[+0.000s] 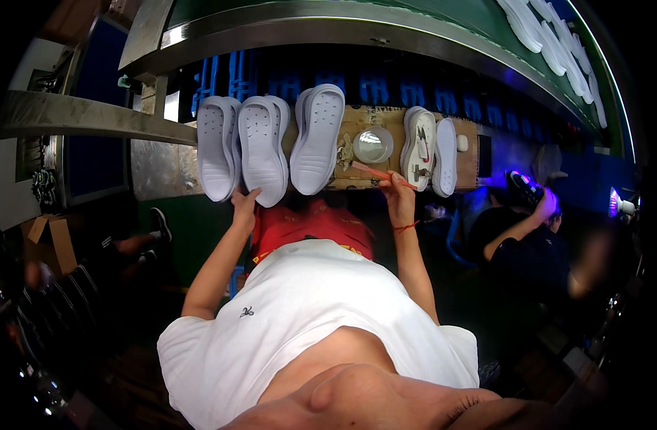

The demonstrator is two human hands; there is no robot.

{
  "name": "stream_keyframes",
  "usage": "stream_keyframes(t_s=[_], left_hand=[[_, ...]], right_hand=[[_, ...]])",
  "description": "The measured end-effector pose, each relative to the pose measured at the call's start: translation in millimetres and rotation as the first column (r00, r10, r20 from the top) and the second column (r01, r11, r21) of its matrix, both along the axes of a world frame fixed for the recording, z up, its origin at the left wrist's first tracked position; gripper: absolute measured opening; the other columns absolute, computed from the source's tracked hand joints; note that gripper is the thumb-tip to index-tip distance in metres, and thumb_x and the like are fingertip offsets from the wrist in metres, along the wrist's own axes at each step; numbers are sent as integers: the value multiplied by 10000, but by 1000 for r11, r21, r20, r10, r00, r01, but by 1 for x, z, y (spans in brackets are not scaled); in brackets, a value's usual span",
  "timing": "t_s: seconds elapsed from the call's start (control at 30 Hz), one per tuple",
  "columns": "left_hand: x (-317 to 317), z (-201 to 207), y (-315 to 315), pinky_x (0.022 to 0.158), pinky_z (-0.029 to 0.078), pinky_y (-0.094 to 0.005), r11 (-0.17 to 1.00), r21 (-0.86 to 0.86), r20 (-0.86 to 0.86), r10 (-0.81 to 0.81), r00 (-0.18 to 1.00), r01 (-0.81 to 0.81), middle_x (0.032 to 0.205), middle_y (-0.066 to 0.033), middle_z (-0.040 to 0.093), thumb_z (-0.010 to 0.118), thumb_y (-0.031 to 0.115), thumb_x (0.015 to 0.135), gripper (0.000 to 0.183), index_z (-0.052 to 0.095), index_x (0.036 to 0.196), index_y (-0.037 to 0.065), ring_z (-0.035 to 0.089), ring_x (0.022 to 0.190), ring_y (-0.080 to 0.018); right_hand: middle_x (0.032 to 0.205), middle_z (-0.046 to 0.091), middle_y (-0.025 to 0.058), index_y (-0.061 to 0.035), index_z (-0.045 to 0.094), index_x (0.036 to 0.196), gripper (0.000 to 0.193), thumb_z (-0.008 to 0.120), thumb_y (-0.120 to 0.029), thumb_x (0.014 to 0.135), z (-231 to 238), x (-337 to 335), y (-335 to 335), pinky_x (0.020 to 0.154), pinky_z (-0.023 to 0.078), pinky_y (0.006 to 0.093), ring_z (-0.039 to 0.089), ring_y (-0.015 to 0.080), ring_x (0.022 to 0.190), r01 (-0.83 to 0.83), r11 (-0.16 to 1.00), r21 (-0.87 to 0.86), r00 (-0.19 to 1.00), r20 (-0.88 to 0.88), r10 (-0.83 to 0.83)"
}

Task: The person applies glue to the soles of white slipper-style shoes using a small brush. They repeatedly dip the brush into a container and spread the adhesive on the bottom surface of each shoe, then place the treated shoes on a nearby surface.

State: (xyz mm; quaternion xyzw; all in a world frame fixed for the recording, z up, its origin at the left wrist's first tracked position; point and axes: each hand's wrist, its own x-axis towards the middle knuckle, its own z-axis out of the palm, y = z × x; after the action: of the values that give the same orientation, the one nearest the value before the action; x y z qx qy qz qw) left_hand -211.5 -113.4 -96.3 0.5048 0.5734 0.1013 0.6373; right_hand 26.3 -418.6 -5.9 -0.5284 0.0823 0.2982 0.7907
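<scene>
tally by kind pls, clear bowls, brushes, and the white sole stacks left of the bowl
Clear bowl: 1
Orange brush: 1
White sole stacks left of the bowl: 3
Total: 5

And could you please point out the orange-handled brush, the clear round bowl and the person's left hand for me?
Orange-handled brush (376,172): head view, on the handle.
Clear round bowl (358,145): head view, on the left side of its wall.
Left hand (244,205): head view, on the middle of the hand.
</scene>
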Motion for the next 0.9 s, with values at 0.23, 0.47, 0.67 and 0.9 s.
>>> stream_keyframes(t_s=[0.23, 0.47, 0.67, 0.9], left_hand=[[101, 142, 48, 1067, 278, -423, -505, 698, -712, -561, 422, 507, 1197, -110, 495, 615, 121, 750, 357, 571, 1104, 101, 392, 1234, -272], [177, 126, 84, 1088, 290, -420, -944, 304, -947, -314, -73, 126, 1153, -88, 557, 572, 109, 748, 128, 621, 866, 114, 485, 1153, -242], [167, 202, 83, 1043, 359, -447, -900, 221, -905, -333, -266, 376, 991, -101, 616, 588, 113, 777, 159, 557, 930, 80, 538, 1065, -289], [128, 215, 75, 964, 441, -381, 99, 417, -106, -982, 156, 904, 1141, -190, 552, 629, 135, 775, 634, 368, 1335, -11, 580, 1058, -315]], right_hand=[[750, 686, 72, 49, 668, 982, 279, 615, -215, 906, -7, 53, -8, 641, 449, 205, 606, 93, 693, 208, 867, -452, 840, 537, 79], [758, 691, 91, 59, 661, 975, 268, 605, -195, 912, -29, 86, 12, 623, 469, 214, 628, 106, 686, 176, 810, -560, 808, 552, 206], [753, 698, 81, 49, 665, 965, 263, 602, -199, 906, -46, 100, 19, 630, 474, 230, 657, 123, 710, 172, 766, -620, 755, 582, 301], [697, 697, 81, 35, 694, 859, 266, 605, -214, 885, -33, 101, 27, 615, 466, 222, 630, 111, 649, 161, 618, -770, 725, 517, 455]])
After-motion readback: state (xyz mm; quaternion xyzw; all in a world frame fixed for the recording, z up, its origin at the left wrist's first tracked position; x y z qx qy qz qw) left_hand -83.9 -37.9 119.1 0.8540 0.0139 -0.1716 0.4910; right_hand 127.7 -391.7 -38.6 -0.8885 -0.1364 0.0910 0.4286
